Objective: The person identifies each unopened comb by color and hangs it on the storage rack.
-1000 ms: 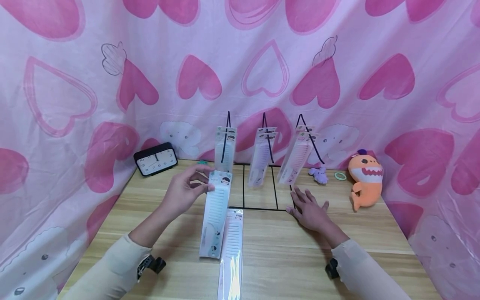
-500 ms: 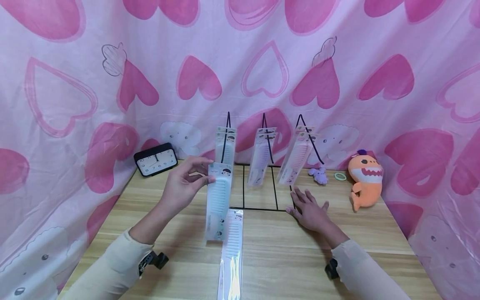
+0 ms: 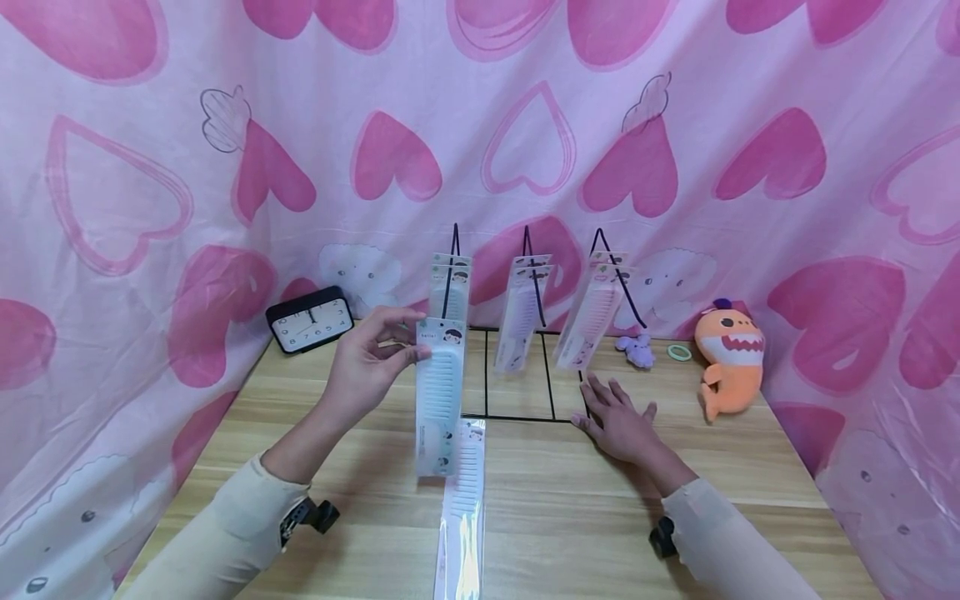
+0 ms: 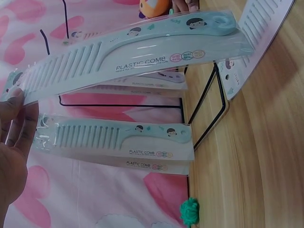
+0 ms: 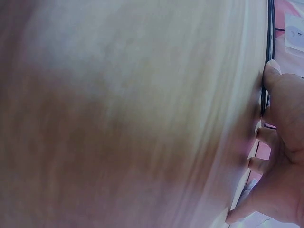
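My left hand pinches the top of a pale blue packaged comb, which hangs upright just in front of the left hook of a black wire rack. In the left wrist view that comb lies above the blue combs hung on the hook, my fingers at its toothed end. My right hand lies flat on the wooden table, fingers spread, by the rack's base. The right wrist view shows those fingers pressed to the table. A pink packaged comb lies on the table.
More packaged combs hang on the middle hook and the right hook. A black clock stands at the back left. An orange plush shark, a small purple toy and a green ring sit at the back right. Pink heart cloth surrounds the table.
My left hand has lifted the blue comb and carried it up and back toward the left hook; it now hangs straighter. The right hand has not moved.
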The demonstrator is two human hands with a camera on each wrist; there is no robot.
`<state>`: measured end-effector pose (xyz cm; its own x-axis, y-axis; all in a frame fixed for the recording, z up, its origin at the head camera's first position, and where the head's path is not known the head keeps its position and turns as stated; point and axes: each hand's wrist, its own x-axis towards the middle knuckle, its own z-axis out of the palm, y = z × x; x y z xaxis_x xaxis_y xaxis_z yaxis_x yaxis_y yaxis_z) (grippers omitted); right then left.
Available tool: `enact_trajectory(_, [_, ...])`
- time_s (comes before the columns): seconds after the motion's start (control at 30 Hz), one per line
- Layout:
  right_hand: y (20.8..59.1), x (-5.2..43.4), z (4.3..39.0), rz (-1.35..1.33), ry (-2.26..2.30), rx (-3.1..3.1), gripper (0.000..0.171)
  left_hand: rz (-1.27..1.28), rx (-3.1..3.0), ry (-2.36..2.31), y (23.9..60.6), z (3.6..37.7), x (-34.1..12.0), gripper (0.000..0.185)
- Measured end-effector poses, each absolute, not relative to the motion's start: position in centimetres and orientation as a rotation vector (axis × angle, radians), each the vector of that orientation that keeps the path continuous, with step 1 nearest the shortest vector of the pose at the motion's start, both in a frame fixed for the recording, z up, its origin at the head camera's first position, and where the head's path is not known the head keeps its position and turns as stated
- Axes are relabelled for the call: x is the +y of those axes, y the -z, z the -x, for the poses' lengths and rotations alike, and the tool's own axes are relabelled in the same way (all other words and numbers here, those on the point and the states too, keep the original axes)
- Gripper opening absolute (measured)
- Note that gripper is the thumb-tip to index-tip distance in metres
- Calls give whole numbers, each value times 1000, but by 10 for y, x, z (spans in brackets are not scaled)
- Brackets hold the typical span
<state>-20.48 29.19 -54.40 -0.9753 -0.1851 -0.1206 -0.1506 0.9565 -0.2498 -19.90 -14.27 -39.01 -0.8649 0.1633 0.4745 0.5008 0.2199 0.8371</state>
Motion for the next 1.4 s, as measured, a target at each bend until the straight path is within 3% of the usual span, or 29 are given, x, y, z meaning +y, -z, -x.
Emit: enact_trajectory(1.4, [542,293,206,237,399,2917,78,552,-2141,1579,392,248,-122,40])
